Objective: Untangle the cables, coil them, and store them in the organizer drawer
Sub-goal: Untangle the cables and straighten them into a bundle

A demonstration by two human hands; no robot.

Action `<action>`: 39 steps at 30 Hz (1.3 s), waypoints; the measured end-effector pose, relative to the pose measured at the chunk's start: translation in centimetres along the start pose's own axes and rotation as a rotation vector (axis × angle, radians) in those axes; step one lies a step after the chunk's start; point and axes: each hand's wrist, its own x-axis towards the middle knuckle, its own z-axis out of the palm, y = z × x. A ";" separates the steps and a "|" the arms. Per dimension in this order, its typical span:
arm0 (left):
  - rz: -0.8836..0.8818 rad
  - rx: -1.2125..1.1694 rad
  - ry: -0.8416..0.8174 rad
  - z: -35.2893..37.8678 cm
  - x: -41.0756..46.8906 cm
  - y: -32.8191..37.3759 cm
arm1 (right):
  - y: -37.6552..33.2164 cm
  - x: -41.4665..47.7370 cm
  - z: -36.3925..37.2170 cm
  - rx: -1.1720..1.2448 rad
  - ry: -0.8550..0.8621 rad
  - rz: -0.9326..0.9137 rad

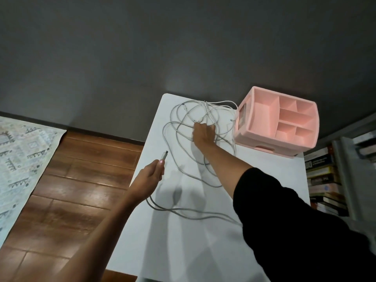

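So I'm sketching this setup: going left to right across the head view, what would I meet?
Patterned rug → wooden floor → left hand holding the cable plug → right hand gripping the cable tangle → pink organizer → stacked books.

Black right sleeve (pixel 295 210), bare left forearm (pixel 97 231)

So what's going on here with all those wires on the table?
A person is sorting out a tangle of thin white cables on a white table. The left hand holds one cable's plug end clear of the pile, while the right hand grips the knotted middle. The pink plastic organizer stands beside the tangle, its top compartments empty. Nothing is coiled yet.
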 end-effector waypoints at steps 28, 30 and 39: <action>-0.028 -0.345 0.076 -0.4 -0.7 1.4 | 2.3 -2.7 -8.9 1.908 -0.152 0.183; -0.002 -0.389 0.098 -0.1 -1.0 2.1 | 3.4 -4.2 -10.2 2.116 -0.194 0.164; 0.115 -0.434 0.116 2.7 -2.8 5.4 | 4.8 -12.6 -12.7 1.685 -0.418 -0.011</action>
